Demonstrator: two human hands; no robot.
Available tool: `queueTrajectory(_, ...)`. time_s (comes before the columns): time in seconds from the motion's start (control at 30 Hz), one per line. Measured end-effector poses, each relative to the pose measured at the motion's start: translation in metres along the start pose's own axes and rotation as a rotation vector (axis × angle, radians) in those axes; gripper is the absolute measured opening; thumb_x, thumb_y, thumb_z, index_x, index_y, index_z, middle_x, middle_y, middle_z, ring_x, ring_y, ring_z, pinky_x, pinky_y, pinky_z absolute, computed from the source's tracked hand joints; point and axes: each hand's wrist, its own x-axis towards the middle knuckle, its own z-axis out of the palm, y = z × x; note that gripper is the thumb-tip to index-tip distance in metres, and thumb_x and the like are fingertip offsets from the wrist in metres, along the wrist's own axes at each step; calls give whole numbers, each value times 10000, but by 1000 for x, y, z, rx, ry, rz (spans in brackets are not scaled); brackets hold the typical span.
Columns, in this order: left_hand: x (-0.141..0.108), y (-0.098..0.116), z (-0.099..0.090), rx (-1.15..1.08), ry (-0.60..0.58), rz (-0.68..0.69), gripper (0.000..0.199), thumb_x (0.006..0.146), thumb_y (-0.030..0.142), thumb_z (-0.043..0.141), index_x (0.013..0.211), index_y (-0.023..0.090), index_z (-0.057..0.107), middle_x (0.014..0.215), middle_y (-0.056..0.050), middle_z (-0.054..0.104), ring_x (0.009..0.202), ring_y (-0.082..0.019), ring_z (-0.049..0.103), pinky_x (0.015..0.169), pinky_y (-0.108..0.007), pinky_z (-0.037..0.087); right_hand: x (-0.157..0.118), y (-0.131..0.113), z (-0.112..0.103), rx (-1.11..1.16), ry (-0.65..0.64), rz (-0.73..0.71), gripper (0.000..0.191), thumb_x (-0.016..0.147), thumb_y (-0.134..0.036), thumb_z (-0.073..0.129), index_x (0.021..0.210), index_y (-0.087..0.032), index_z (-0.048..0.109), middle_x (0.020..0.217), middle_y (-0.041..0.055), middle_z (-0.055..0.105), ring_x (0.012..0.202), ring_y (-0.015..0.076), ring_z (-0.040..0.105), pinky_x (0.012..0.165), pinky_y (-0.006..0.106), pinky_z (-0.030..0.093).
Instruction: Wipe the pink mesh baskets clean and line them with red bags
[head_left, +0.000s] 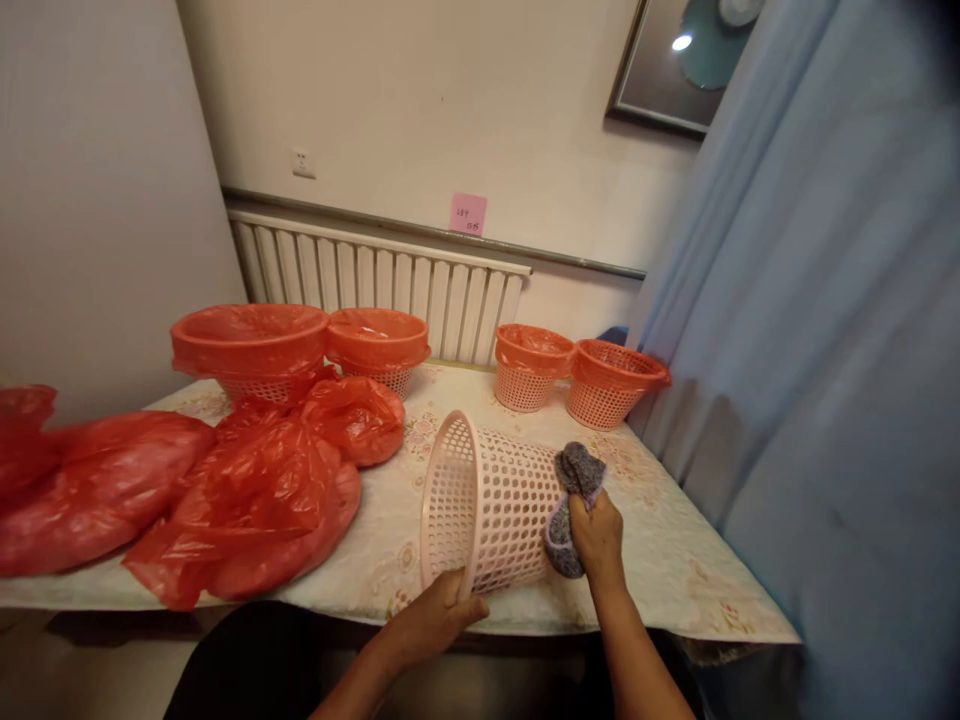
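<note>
A pale pink perforated plastic wastebasket (517, 495) lies tilted on its side near the table's front edge, its mouth facing left. My left hand (439, 615) grips the lower part of its rim, thumb on the outside. Bunched in my right hand (598, 530) is a grey cloth (568, 540) with a light purple edge. The cloth presses against the basket's base end, on the right. The inside of the basket shows only in part.
Red-bag-lined baskets stand at the back: a large one (251, 345), another (379, 350), and two smaller ones (525, 385) (607, 400). Stuffed red plastic bags (277, 500) cover the left of the flowered tablecloth (390, 500). A blue curtain (817, 300) hangs at right; a radiator (375, 270) stands behind.
</note>
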Motion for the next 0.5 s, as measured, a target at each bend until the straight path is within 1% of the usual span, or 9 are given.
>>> queueTrajectory(0.07, 0, 7, 0, 6, -20, -27, 543, 865, 481, 523, 1309, 169, 543, 1290, -93, 609, 1168, -314, 544, 1067, -448, 341, -5, 10, -2, -38, 21, 63, 263, 793, -305, 401, 850, -155, 610, 853, 106, 644, 833, 246, 582, 746, 337, 435)
queueTrajectory(0.17, 6, 24, 2, -44, -8, 19, 522, 861, 445, 539, 1297, 159, 554, 1283, -93, 612, 1163, -305, 548, 1076, -438, 333, -15, 15, -2, -47, 50, 68, 261, 790, -307, 402, 872, -158, 600, 894, 118, 639, 871, 255, 576, 739, 334, 426)
queueTrajectory(0.23, 14, 37, 4, -103, 63, 57, 517, 868, 448, 529, 1289, 149, 557, 1272, -97, 617, 1180, -302, 533, 1083, -435, 324, -21, 15, 0, -44, 73, 49, 266, 788, -299, 401, 896, -158, 599, 923, 123, 635, 907, 262, 572, 749, 339, 425)
queueTrajectory(0.3, 24, 46, 6, -209, 166, 25, 532, 862, 471, 534, 1274, 135, 561, 1215, -110, 650, 1132, -306, 567, 1051, -448, 364, -27, 16, 2, -39, 93, 28, 265, 787, -292, 401, 902, -158, 599, 927, 125, 630, 934, 270, 569, 764, 351, 430)
queueTrajectory(0.37, 33, 50, 6, -358, 246, -29, 569, 856, 503, 533, 1276, 119, 542, 1173, -128, 667, 1074, -305, 602, 997, -458, 419, -34, 20, 4, -26, 109, 8, 259, 794, -289, 405, 905, -159, 601, 914, 123, 627, 959, 278, 567, 787, 369, 438)
queueTrajectory(0.4, 36, 51, 6, -425, 265, -45, 586, 854, 514, 533, 1279, 111, 530, 1172, -137, 665, 1061, -304, 611, 977, -459, 436, -39, 22, 5, -16, 115, -1, 257, 802, -288, 409, 913, -160, 602, 910, 121, 626, 969, 279, 567, 802, 380, 443)
queueTrajectory(0.43, 39, 51, 5, -475, 267, -52, 598, 849, 522, 540, 1277, 105, 525, 1180, -145, 660, 1058, -302, 615, 966, -456, 446, -45, 24, 6, -7, 120, -12, 258, 813, -287, 410, 929, -161, 603, 916, 120, 626, 978, 280, 568, 819, 392, 447)
queueTrajectory(0.5, 41, 49, 2, -513, 235, -49, 596, 839, 521, 561, 1261, 101, 532, 1210, -151, 644, 1084, -298, 606, 977, -447, 441, -57, 25, 9, 9, 127, -46, 268, 832, -277, 417, 984, -160, 604, 975, 127, 628, 1009, 279, 566, 857, 421, 451)
